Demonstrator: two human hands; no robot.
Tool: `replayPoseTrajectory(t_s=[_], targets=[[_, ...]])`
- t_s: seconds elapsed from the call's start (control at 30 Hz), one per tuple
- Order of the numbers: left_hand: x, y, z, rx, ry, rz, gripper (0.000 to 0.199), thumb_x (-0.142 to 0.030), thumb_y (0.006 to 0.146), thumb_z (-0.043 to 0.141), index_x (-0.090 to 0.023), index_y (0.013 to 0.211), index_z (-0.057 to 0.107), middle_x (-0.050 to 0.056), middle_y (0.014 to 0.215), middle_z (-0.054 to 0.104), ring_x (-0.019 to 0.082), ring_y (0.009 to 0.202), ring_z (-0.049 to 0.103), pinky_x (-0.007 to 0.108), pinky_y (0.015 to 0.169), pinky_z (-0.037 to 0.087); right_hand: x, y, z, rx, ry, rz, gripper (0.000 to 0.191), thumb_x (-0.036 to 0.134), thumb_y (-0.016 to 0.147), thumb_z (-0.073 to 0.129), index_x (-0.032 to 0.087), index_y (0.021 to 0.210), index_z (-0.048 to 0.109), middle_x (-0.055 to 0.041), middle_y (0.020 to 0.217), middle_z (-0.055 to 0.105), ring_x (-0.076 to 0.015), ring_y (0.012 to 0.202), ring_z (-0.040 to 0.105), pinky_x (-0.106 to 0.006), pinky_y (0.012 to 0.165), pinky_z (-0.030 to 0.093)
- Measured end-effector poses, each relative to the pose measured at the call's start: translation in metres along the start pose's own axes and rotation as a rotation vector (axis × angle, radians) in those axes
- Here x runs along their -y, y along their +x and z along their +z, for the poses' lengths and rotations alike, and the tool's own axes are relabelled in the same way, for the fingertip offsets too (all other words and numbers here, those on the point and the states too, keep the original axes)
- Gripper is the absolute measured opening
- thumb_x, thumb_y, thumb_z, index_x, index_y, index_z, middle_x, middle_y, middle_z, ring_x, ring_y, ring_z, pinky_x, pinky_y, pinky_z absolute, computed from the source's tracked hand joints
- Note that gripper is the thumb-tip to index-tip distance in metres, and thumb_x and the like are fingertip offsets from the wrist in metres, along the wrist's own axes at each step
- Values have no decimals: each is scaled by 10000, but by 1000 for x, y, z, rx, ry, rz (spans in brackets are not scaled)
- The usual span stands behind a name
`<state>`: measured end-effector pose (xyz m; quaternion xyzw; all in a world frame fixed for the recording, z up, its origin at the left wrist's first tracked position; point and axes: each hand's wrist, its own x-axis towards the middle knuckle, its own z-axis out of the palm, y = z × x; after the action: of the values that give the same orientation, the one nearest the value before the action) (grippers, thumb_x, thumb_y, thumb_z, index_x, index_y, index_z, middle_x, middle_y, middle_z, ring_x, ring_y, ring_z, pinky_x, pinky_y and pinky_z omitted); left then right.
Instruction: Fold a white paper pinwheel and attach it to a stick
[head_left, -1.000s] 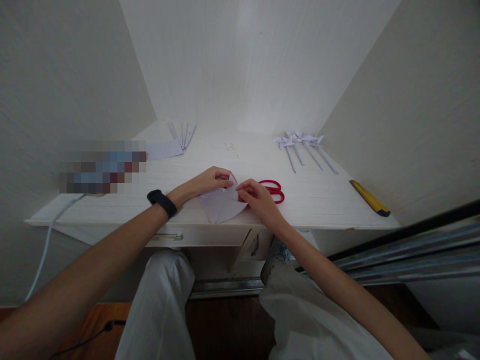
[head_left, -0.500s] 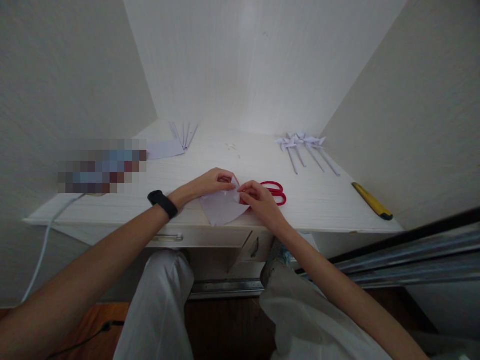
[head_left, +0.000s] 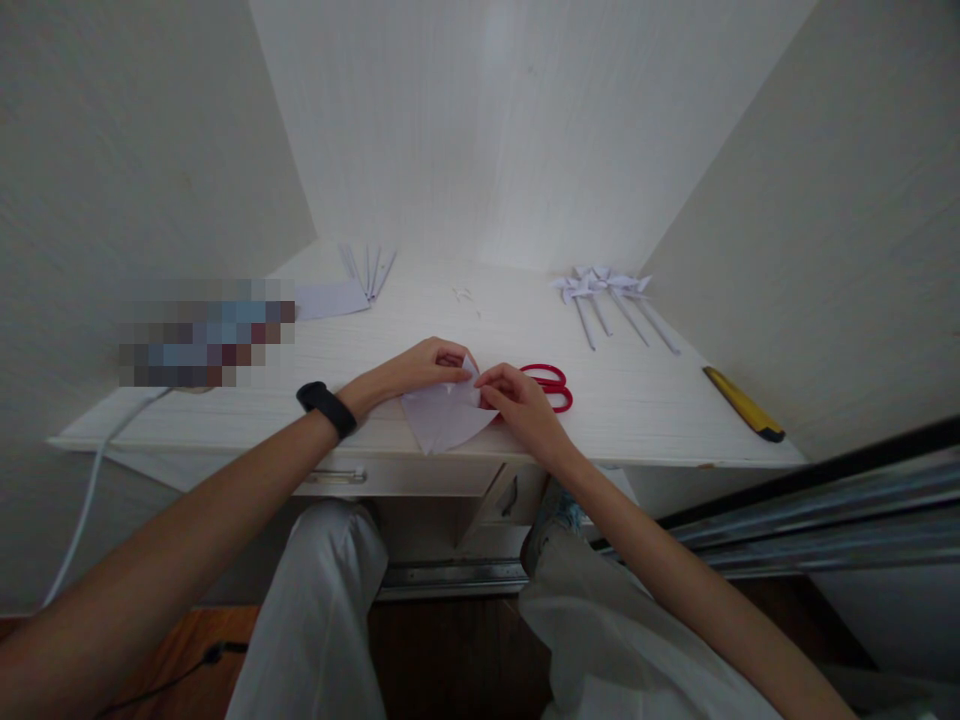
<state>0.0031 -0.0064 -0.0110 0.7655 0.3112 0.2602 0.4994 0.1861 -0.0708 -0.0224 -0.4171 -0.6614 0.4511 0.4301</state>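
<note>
A white paper sheet (head_left: 448, 418) with cut or bent flaps lies near the front edge of the white table, partly raised between my hands. My left hand (head_left: 435, 364) pinches its upper part, near an upright pointed flap. My right hand (head_left: 517, 395) has thumb and forefinger closed on the paper's right side. Just beyond my right hand rest scissors with red handles (head_left: 560, 386); their blades are hidden under the hand and paper.
Several white paper pinwheels (head_left: 600, 283) on sticks lie at the back right. A yellow cutter (head_left: 742, 404) sits at the right edge. White sticks (head_left: 369, 272) and a paper piece (head_left: 330, 299) are back left, beside a blurred object (head_left: 214, 340) with a cable.
</note>
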Motion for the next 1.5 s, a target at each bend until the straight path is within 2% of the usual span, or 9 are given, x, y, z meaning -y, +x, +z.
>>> replayPoseTrajectory(t_s=[0.9,1.23,1.5], targets=[[-7,-3,1,-1,12,-13,196,-289,725,629,-101,775,649,3,655,631,88,576,514,191,528,353,0,0,0,8,-22,-9,77,239,777,531,183,823,559,36,652,561,-103,626,541,-242,617,404],[-7,-3,2,-11,80,-7,216,-305,736,600,-100,781,650,5,650,622,86,565,503,194,526,348,0,0,-1,40,-16,-25,72,215,795,512,184,834,564,40,634,552,-97,600,513,-234,588,373],[-4,-1,1,6,250,68,225,-297,765,560,-107,797,675,14,675,630,103,621,516,204,568,354,0,-3,-2,74,26,-29,55,187,815,510,189,841,559,45,646,561,-80,595,518,-213,569,378]])
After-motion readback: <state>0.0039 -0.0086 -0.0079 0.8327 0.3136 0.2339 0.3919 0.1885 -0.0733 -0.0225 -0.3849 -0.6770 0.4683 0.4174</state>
